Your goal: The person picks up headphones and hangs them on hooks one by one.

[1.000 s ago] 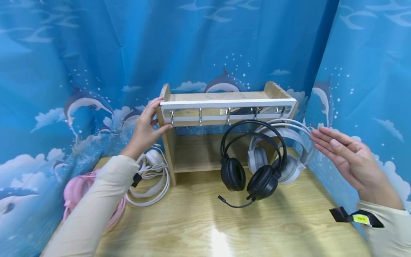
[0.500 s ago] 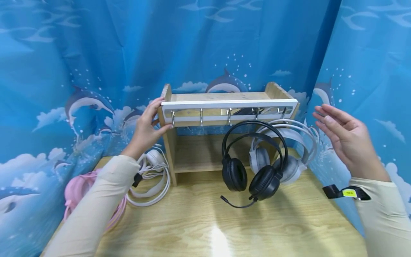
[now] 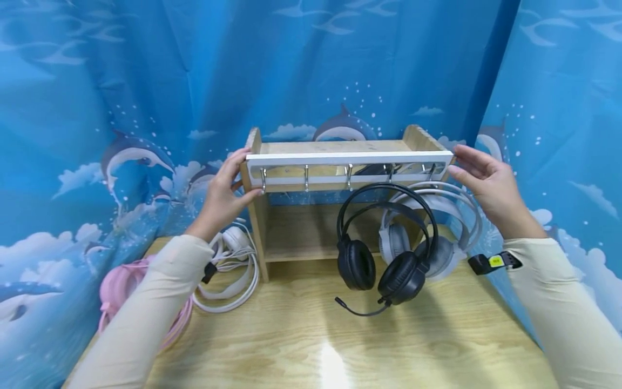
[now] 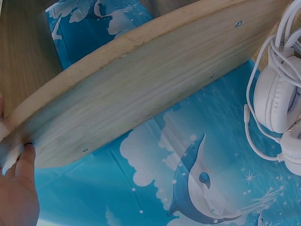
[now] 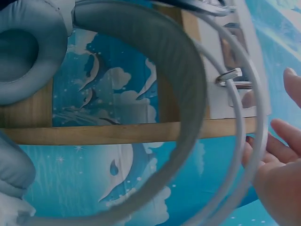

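A small wooden shelf (image 3: 311,232) with a white hook rail (image 3: 350,157) across its front stands on the table. My left hand (image 3: 218,197) grips the shelf's upper left corner, thumb in front and fingers along the side panel (image 4: 141,80). At the opposite upper corner is my right hand (image 3: 491,189), its thumb and fingers spread around the corner. In the right wrist view its thumb is apart from the rail and the fingertips lie near the panel edge. From the right-hand hooks hang a black headset (image 3: 356,265) with a microphone and a grey-white headset (image 3: 393,243).
Left of the shelf lies a white headset (image 3: 235,237) with its coiled cable. Beside it, partly behind the left sleeve, is a pink headset (image 3: 116,286). A blue dolphin-print curtain (image 3: 311,65) stands behind and to both sides of the wooden table (image 3: 282,335).
My right hand has moved left from out beside the grey-white headset to the shelf's upper right corner. My left hand keeps its hold on the left corner.
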A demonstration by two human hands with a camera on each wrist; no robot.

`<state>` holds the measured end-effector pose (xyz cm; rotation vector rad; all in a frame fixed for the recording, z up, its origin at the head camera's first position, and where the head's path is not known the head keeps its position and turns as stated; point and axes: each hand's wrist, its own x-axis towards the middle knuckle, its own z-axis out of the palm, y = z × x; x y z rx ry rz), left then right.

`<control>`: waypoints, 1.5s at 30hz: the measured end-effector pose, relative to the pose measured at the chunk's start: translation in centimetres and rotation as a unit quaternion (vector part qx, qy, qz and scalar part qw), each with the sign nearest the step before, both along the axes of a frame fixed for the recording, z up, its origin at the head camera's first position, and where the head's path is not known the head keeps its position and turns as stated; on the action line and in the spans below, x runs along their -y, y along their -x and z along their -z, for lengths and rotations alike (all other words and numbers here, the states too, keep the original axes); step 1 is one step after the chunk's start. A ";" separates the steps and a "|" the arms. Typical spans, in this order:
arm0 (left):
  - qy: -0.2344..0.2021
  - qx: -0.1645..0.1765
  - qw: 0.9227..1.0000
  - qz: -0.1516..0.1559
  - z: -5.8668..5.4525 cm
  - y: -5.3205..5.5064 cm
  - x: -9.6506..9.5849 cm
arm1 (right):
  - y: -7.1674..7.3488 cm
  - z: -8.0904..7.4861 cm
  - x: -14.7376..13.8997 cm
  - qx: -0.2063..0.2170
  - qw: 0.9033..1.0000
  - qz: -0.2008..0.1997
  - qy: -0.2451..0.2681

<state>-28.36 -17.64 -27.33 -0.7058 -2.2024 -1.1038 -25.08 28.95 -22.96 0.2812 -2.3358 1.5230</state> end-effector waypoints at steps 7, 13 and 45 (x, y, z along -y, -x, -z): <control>-0.001 -0.005 1.000 0.003 0.2 0.0 -0.1 | 1.4 0.3 0.5 -0.008 0.999 -0.030 0.035; 0.001 -0.009 1.000 0.004 0.1 0.0 0.0 | 2.1 0.3 0.9 -0.021 1.000 -0.020 0.009; 0.016 -0.008 1.000 0.000 -0.1 0.0 0.0 | 2.9 0.4 1.4 -0.018 0.996 0.041 -0.080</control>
